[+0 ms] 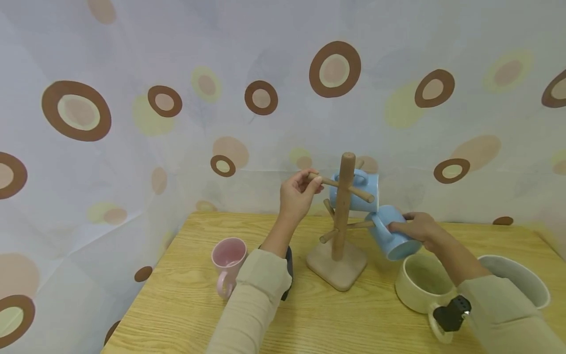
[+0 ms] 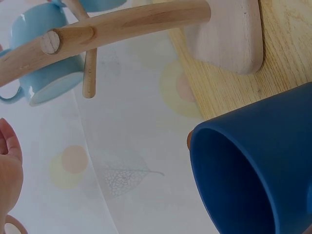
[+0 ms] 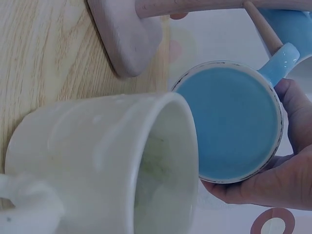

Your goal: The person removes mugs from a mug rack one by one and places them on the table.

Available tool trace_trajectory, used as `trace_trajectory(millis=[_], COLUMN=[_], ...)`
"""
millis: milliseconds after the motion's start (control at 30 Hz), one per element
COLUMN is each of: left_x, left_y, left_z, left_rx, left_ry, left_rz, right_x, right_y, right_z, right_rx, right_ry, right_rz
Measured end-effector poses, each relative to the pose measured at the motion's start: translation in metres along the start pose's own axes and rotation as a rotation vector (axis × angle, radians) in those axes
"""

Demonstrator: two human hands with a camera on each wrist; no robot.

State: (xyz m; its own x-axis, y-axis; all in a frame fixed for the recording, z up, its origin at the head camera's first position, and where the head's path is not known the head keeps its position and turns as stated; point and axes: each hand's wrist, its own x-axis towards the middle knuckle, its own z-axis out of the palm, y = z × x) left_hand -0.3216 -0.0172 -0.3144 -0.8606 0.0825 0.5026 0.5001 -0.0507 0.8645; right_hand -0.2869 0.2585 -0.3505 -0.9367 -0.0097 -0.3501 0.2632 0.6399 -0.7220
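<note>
A wooden mug tree (image 1: pixel 342 216) stands on the table. My left hand (image 1: pixel 297 195) pinches the end of its upper left peg (image 1: pixel 326 181) between thumb and fingers; the left wrist view catches only the hand's edge. A light blue mug (image 1: pixel 370 191) hangs at the top, behind the post. My right hand (image 1: pixel 417 229) grips a second light blue mug (image 1: pixel 403 249) round its body, tilted, with its handle (image 3: pixel 282 63) at the lower right peg (image 1: pixel 360 224). In the right wrist view that mug's base faces the camera and the peg's tip meets the handle.
A pink mug (image 1: pixel 225 268) stands on the left of the table (image 1: pixel 177 295). Partly behind my left sleeve is a dark blue mug (image 2: pixel 258 126). Below my right forearm stand a cream mug (image 1: pixel 409 290) and a whitish vessel (image 1: pixel 543 300). A patterned cloth (image 1: pixel 283 59) hangs behind.
</note>
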Motion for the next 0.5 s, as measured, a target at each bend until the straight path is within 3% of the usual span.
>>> trace_trajectory(millis=[267,500], left_x=[0.0,0.001], left_y=[-0.001,-0.002], left_z=[0.001,0.0], left_rx=[-0.009,-0.011], left_ry=[0.001,0.004], left_rz=[0.004,0.005], right_x=[-0.003,-0.008], right_y=[0.01,0.016], right_z=[-0.008,-0.013], right_rx=[-0.033,0.055], right_ry=[0.02,0.066], right_rz=[0.007,-0.012])
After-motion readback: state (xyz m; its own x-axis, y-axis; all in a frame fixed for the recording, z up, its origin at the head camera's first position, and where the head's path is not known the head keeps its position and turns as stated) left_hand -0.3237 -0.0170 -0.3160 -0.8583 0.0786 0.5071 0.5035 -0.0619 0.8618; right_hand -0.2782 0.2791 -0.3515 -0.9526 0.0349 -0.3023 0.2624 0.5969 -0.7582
